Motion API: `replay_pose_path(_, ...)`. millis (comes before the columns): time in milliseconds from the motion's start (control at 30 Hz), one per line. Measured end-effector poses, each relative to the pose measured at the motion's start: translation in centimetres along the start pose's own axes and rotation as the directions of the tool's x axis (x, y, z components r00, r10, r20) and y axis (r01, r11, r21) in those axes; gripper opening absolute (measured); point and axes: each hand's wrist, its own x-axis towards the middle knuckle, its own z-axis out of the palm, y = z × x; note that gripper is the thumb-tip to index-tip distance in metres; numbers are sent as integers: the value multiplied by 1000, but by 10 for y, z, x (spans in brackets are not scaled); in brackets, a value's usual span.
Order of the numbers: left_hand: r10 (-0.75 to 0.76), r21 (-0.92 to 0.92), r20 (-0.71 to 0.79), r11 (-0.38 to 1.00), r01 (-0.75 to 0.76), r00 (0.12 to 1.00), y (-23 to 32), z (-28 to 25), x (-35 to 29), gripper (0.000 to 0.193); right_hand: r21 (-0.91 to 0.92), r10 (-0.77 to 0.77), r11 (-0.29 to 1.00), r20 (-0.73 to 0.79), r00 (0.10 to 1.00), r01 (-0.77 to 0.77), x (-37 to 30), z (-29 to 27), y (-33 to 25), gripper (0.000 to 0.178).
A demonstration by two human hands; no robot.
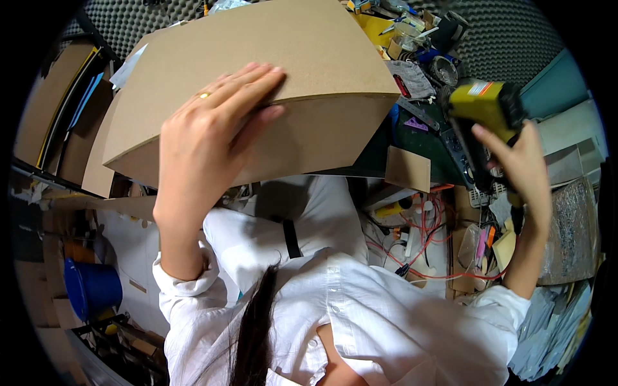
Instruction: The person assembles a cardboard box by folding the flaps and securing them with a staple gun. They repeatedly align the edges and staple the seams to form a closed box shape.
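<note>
A large brown box made of flat board sits in front of me on the dark green work surface. My left hand lies on its near top edge, fingers stretched out over the top face and thumb hanging by the front face. Off to the right, my right hand grips a yellow-green and black pistol-shaped power tool by its handle, held up apart from the box. The tool's exact kind cannot be made out. Slight blur covers the tool and that hand.
A small square board piece lies at the work surface's near edge, with a metal ruler behind it. Beyond are jars and small tools. Red cables tangle below on the right. A blue bucket stands at lower left.
</note>
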Motion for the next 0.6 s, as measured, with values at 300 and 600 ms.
replay_pose_path(300,27,-21,34,999,-27,999,-11,-10,-7,34,-345,-283,906,-59,957,246,-13,104,51,45)
replay_pose_path(600,-654,-474,-453,752,457,606,-86,-34,-97,50,-410,-257,885,-40,966,219,-10,161,69,61)
